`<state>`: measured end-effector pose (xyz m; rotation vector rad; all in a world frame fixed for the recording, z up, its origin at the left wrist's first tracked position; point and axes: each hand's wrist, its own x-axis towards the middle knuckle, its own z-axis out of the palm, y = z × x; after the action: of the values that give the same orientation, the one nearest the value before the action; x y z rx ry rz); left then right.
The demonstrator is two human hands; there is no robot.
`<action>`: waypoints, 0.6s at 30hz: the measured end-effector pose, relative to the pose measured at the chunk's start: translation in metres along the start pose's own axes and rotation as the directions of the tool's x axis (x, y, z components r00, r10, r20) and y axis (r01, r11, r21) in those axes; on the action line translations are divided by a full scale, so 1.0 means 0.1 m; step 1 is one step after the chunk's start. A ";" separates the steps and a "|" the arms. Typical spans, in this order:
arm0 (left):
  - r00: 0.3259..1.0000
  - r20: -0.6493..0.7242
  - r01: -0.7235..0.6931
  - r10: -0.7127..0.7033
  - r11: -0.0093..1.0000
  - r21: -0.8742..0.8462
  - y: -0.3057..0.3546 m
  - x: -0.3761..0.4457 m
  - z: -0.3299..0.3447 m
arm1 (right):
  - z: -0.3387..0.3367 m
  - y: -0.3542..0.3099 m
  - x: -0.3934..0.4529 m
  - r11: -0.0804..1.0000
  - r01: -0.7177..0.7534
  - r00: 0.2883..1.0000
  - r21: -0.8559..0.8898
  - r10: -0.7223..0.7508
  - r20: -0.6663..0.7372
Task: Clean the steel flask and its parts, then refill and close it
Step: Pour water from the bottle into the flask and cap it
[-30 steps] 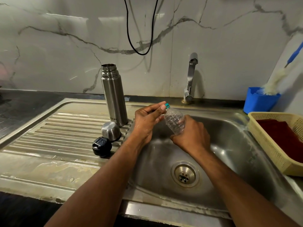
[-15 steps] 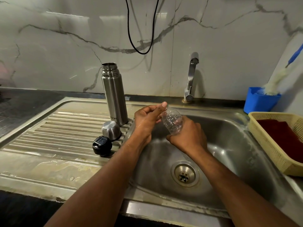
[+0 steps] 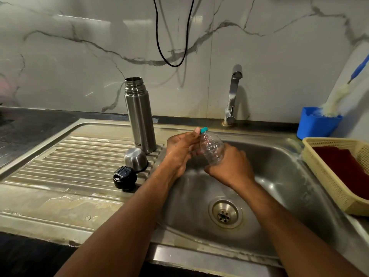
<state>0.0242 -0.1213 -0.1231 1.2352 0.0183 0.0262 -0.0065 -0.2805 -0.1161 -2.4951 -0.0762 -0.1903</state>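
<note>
Two hands work over the sink (image 3: 279,156). Right hand (image 3: 231,168) grips the lower body of a clear bottle (image 3: 212,149), fingers wrapped round it. Left hand (image 3: 179,148) pinches the bottle's teal cap (image 3: 204,129) between thumb and fingertips. The bottle tilts with its cap up and to the left. The flask (image 3: 139,114) stands upright and uncapped on the drainboard (image 3: 69,156), left of the hands. Its steel cup (image 3: 135,159) lies inverted just in front of it, with the black stopper (image 3: 124,177) beside the cup.
</note>
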 end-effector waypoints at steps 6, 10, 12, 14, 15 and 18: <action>0.986 -0.145 -0.082 0.083 0.997 0.012 0.05 -0.03 0.11 | -0.04 -0.11 -0.04 0.971 0.056 0.994 -0.234 -0.077 -0.080; 0.990 -0.120 -0.064 0.069 0.997 0.044 0.07 -0.03 0.04 | -0.05 -0.06 0.02 0.997 0.062 0.996 -0.047 -0.058 0.070; 0.992 -0.108 -0.064 0.070 0.996 0.057 0.08 -0.04 0.02 | -0.09 -0.01 0.04 0.994 0.059 0.984 0.094 -0.074 0.162; 0.993 -0.089 -0.077 0.083 0.995 0.068 0.09 -0.05 0.03 | -0.12 0.03 0.06 0.974 0.060 0.971 0.216 -0.107 0.214; 0.992 -0.083 -0.089 0.094 0.994 0.061 0.09 -0.06 0.03 | -0.12 0.04 0.06 0.966 0.066 0.967 0.251 -0.125 0.224; 0.984 -0.121 -0.133 0.134 0.991 0.018 0.10 -0.05 0.03 | -0.07 0.08 0.09 0.947 0.069 0.957 0.315 -0.152 0.247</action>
<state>0.0187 -0.1213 -0.1120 1.2422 0.0423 0.2187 0.0025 -0.2910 -0.1135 -2.1938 -0.3348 0.1095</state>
